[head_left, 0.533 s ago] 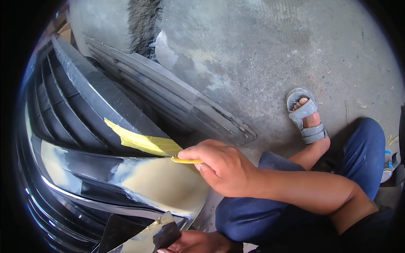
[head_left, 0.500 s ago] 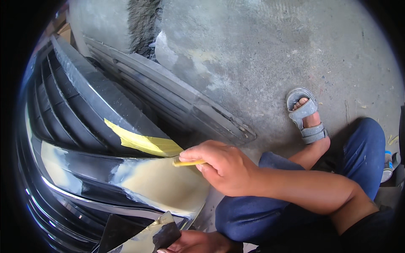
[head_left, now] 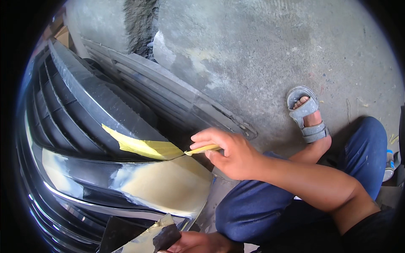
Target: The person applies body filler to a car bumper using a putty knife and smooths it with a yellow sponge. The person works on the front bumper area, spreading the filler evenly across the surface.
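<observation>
A car bumper (head_left: 93,173) fills the left, its black surface patched with cream filler (head_left: 168,185) and pale grey areas; a strip of yellow masking tape (head_left: 141,147) lies along the grille edge. My right hand (head_left: 228,154) grips a thin yellow spreader (head_left: 196,150), its tip at the tape's right end by the bumper's upper edge; whether they touch I cannot tell. At the bottom, my left hand (head_left: 194,240) holds a dark, ragged-edged board (head_left: 166,238) smeared with cream paste.
A dusty grey slatted part (head_left: 177,97) lies behind the bumper on the concrete floor (head_left: 244,46), near a rough broken groove (head_left: 141,21). My sandalled foot (head_left: 303,114) and bent legs (head_left: 363,152) are at the right, beside a small can (head_left: 388,166).
My right hand has moved up and slightly right along with the spreader, whose tip now sits higher, at the tape's end. My left hand and the board have barely moved.
</observation>
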Motion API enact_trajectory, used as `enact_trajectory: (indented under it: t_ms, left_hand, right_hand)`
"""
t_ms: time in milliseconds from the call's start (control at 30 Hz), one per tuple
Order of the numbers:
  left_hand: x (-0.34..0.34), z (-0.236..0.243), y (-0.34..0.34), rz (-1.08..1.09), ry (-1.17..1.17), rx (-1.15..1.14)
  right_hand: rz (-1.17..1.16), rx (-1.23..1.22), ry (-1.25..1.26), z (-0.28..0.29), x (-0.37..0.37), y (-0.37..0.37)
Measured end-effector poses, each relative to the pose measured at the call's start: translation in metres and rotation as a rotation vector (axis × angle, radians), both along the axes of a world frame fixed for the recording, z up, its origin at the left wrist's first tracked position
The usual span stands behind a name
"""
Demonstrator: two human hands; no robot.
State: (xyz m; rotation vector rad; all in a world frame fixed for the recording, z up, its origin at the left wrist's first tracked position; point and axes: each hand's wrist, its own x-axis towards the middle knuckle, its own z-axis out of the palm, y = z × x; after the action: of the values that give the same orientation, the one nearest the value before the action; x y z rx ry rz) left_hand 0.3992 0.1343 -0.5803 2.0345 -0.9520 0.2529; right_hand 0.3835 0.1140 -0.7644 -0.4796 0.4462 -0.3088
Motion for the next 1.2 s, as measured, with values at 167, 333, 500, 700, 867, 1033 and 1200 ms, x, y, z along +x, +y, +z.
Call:
enact_trajectory:
  t_ms: [167, 333, 500, 700, 867, 1033, 1200]
  left_hand:
    - [0.0, -0.004, -0.007, 0.044, -0.006, 0.021]
    - [0.003, -0.006, -0.007, 0.066, -0.018, -0.015]
    - [0.007, -0.004, -0.003, 0.091, -0.037, -0.034]
    - [0.011, 0.001, -0.001, 0.124, -0.041, -0.079]
    - [0.01, -0.013, -0.019, 0.182, -0.068, -0.072]
    - [0.009, 0.0, -0.005, 0.154, -0.047, -0.038]
    - [0.006, 0.002, -0.001, 0.136, -0.049, -0.067]
  right_hand:
    - [0.076, 0.022, -0.084, 0.002, 0.004, 0.0]
    - [0.092, 0.098, -0.019, -0.016, 0.001, -0.006]
    - [0.277, -0.015, -0.038, -0.027, 0.015, -0.014]
    - [0.387, -0.004, -0.068, -0.036, 0.03, -0.014]
    - [0.443, 0.017, -0.124, -0.032, 0.039, -0.017]
    - [0.412, -0.02, -0.138, -0.03, 0.041, -0.02]
    - [0.448, -0.068, -0.129, -0.021, 0.043, -0.033]
